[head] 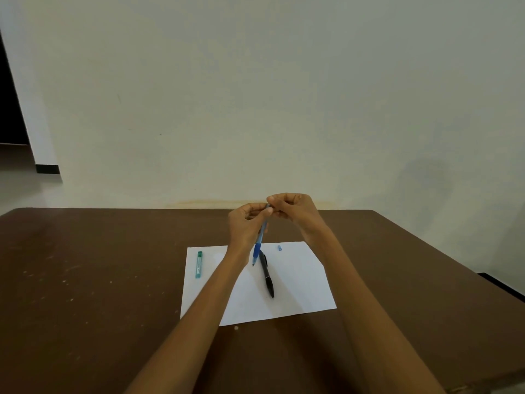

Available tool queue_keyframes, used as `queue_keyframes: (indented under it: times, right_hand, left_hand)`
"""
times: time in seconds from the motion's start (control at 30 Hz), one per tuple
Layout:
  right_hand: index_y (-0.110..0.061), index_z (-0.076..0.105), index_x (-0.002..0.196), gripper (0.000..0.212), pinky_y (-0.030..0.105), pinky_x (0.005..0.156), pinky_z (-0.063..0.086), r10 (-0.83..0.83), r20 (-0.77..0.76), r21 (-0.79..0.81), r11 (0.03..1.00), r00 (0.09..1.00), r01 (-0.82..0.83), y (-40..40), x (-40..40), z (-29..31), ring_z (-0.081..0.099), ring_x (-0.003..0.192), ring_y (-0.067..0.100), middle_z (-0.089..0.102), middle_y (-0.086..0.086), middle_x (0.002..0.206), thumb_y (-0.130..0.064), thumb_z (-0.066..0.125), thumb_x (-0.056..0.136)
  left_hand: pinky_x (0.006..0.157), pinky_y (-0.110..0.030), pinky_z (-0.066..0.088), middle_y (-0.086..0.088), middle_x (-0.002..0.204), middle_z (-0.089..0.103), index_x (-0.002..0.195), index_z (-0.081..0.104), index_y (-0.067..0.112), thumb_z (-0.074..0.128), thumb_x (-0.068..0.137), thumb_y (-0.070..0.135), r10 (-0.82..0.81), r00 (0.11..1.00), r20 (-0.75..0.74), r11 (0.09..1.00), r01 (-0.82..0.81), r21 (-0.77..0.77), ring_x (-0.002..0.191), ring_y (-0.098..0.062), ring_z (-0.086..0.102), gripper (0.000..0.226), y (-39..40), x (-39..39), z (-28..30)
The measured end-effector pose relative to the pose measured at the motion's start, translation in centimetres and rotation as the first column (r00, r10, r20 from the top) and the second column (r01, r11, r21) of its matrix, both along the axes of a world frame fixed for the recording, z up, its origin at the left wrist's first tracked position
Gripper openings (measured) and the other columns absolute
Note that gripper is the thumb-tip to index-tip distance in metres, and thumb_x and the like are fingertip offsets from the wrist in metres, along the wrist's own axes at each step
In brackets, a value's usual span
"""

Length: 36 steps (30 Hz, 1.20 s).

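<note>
My left hand (245, 223) grips a blue mechanical pencil (260, 243) near its upper end, tip pointing down over a white sheet of paper (298, 280). My right hand (292, 209) pinches the pencil's top end with curled fingers. What lies between those fingertips is too small to tell. On the sheet lie a black pen (267, 275), a green lead case (199, 264) at the left, and a small blue cap (279, 247) near the far edge.
The sheet lies on a brown table (85, 280) that stands against a pale wall (255, 95). A small white crumb (236, 327) sits just in front of the sheet. A dark doorway (8, 109) opens at the far left.
</note>
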State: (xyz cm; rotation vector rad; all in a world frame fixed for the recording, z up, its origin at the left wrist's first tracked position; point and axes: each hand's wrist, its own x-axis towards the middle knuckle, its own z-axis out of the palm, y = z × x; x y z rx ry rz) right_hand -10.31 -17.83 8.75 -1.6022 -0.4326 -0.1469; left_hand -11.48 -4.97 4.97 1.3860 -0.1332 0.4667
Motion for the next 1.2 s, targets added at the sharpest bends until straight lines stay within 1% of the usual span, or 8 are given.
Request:
queue_keyframes:
  times: [0.17, 0.47, 0.73, 0.8, 0.83, 0.9, 1.1, 1.2]
  right_hand:
    - [-0.004, 0.071, 0.089, 0.015, 0.020, 0.074, 0.057, 0.015, -0.002, -0.027, 1.000, 1.000, -0.015, 0.0, 0.0, -0.2, 0.070, 0.079, 0.013, 0.071, 0.007, 0.081, -0.019, 0.067, 0.087]
    - [-0.005, 0.072, 0.085, 0.016, 0.018, 0.068, 0.056, 0.011, -0.038, -0.097, 0.995, 0.999, -0.015, 0.4, 0.2, -0.3, 0.072, 0.072, 0.010, 0.073, 0.001, 0.073, -0.020, 0.069, 0.085]
    - [-0.008, 0.073, 0.101, 0.020, 0.022, 0.068, 0.057, -0.134, -0.047, -0.038, 0.991, 0.990, 0.132, 0.1, 0.7, -1.3, 0.071, 0.075, 0.016, 0.074, 0.008, 0.081, -0.022, 0.066, 0.088]
    - [-0.012, 0.074, 0.085, 0.014, 0.026, 0.069, 0.054, -0.352, 0.019, -0.276, 0.898, 0.936, 0.343, -0.3, 1.3, -2.4, 0.064, 0.066, 0.014, 0.069, 0.003, 0.072, -0.021, 0.064, 0.089]
    - [-0.014, 0.074, 0.081, 0.016, 0.028, 0.071, 0.052, -0.415, 0.097, -0.472, 0.781, 0.905, 0.409, -0.4, 1.5, -3.1, 0.062, 0.066, 0.013, 0.068, 0.002, 0.073, -0.018, 0.062, 0.090]
    - [-0.008, 0.075, 0.094, 0.017, 0.030, 0.078, 0.053, -0.421, 0.141, -0.699, 0.599, 0.896, 0.392, -0.6, 1.8, -4.4, 0.065, 0.076, 0.017, 0.072, 0.007, 0.089, -0.015, 0.060, 0.091]
    - [-0.002, 0.071, 0.100, 0.025, 0.031, 0.079, 0.052, -0.440, 0.123, -0.875, 0.375, 0.889, 0.307, 0.1, 1.9, -5.9, 0.067, 0.092, 0.027, 0.072, 0.013, 0.100, -0.023, 0.065, 0.088]
    - [-0.002, 0.072, 0.100, 0.021, 0.036, 0.085, 0.055, -0.450, 0.174, -0.868, 0.350, 0.876, 0.353, 0.2, 1.9, -6.3, 0.068, 0.092, 0.026, 0.072, 0.013, 0.100, -0.018, 0.064, 0.088]
  left_hand:
    - [0.055, -0.018, 0.056, 0.008, 0.073, 0.068, 0.079, 0.070, 0.021, 0.073, 0.079, 0.017, 0.071, 0.996, 0.047, 0.994, -0.074, 0.076, 0.069, -0.012, 0.066, 0.006, 0.0, -0.1, -0.2]
    - [0.071, -0.036, 0.058, 0.004, 0.075, 0.069, 0.085, 0.072, 0.015, 0.074, 0.078, 0.019, 0.202, 0.973, 0.112, 0.951, -0.223, 0.216, 0.073, -0.012, 0.067, 0.009, 0.3, 0.0, -0.6]
    - [0.046, -0.016, 0.052, 0.008, 0.073, 0.065, 0.080, 0.067, 0.020, 0.074, 0.078, 0.019, 0.135, 0.989, 0.065, 0.982, -0.142, 0.123, 0.066, -0.011, 0.064, 0.007, 0.8, -0.3, -0.5]
    - [0.046, -0.018, 0.053, 0.005, 0.073, 0.065, 0.079, 0.067, 0.019, 0.074, 0.078, 0.017, 0.116, 0.992, 0.042, 0.988, -0.120, 0.102, 0.063, -0.014, 0.064, 0.008, 0.9, -0.4, -0.6]
    - [0.046, -0.018, 0.053, 0.004, 0.073, 0.065, 0.080, 0.067, 0.018, 0.074, 0.079, 0.016, 0.112, 0.993, 0.034, 0.989, -0.115, 0.094, 0.062, -0.014, 0.064, 0.008, 1.0, -0.4, -0.6]
    - [0.047, -0.017, 0.053, 0.002, 0.075, 0.066, 0.081, 0.067, 0.018, 0.074, 0.079, 0.017, 0.102, 0.995, 0.019, 0.992, -0.103, 0.075, 0.064, -0.013, 0.064, 0.007, 1.0, -0.4, -0.6]
    - [0.050, -0.021, 0.056, 0.002, 0.075, 0.067, 0.080, 0.066, 0.020, 0.074, 0.078, 0.020, 0.085, 0.996, -0.011, 0.995, -0.084, 0.044, 0.065, -0.015, 0.066, 0.009, 1.1, -0.3, -0.9]
    - [0.051, -0.023, 0.056, 0.001, 0.075, 0.067, 0.081, 0.066, 0.019, 0.074, 0.078, 0.019, 0.078, 0.997, -0.015, 0.997, -0.078, 0.027, 0.065, -0.016, 0.065, 0.008, 1.2, -0.3, -0.9]
